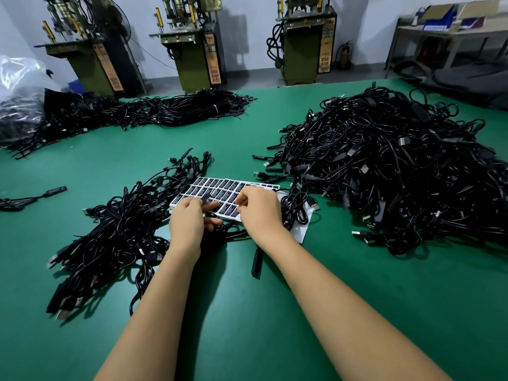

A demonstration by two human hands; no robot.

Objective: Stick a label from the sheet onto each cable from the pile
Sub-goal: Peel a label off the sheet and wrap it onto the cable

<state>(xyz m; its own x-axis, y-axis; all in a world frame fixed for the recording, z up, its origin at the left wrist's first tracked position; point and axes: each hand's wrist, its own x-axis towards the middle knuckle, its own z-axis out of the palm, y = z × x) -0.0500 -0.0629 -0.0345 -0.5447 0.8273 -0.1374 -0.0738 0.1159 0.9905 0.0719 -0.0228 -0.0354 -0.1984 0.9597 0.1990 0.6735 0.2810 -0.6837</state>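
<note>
Green worktop (275, 312) seen from above, both forearms reaching forward. Left hand (187, 218): grip closed on the black module of a cable (205, 198), held over the label sheet (220, 191). Right hand (259, 209): fingers curled down at the sheet's near edge, apparently pinching a label, though the pinch itself cannot be made out clearly. Sheet lying between a smaller heap of cables (115, 229) on the left and the large pile (384, 171) on the right. Further bundles (137, 111) along the far edge, machines (198, 50) beyond.
</note>
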